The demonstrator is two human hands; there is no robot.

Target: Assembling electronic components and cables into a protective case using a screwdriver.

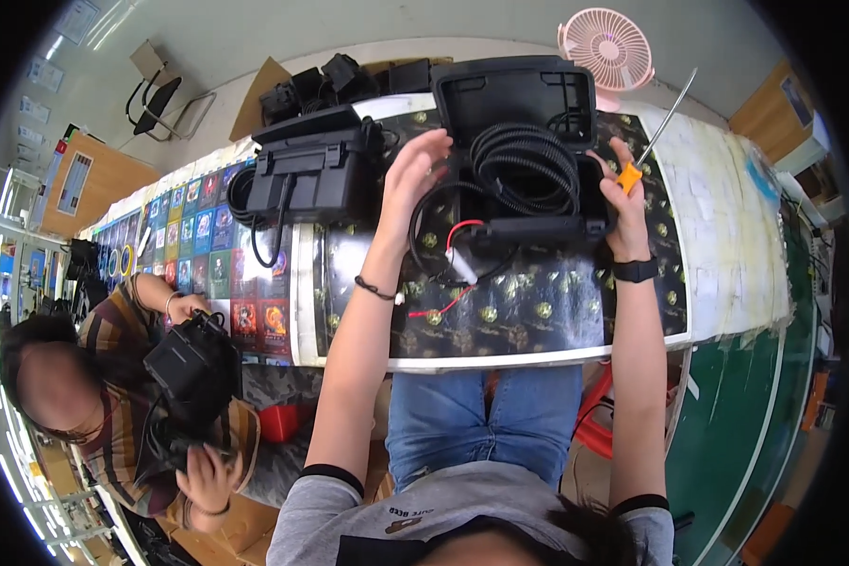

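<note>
An opened black plastic case (538, 229) lies in front of me, its lid (514, 106) tipped back on the far side. A coil of black ribbed cable (528, 170) fills the middle of it. At the case's left side is my left hand (417, 174), fingers stretched out and holding nothing; whether it touches the case I cannot tell. My right hand (623, 203), at the case's right side, grips a screwdriver (631, 177) by its orange handle, with the shaft pointing up and away. Near the case's left front, a thin red wire (464, 224) and a white piece (461, 267) lie among black cable.
A second, closed black case (313, 174) with a cable stands to the left. Behind are a cardboard box (255, 94) of black cases and a pink fan (608, 49). At the left, a co-worker in a striped top holds another black case (193, 363).
</note>
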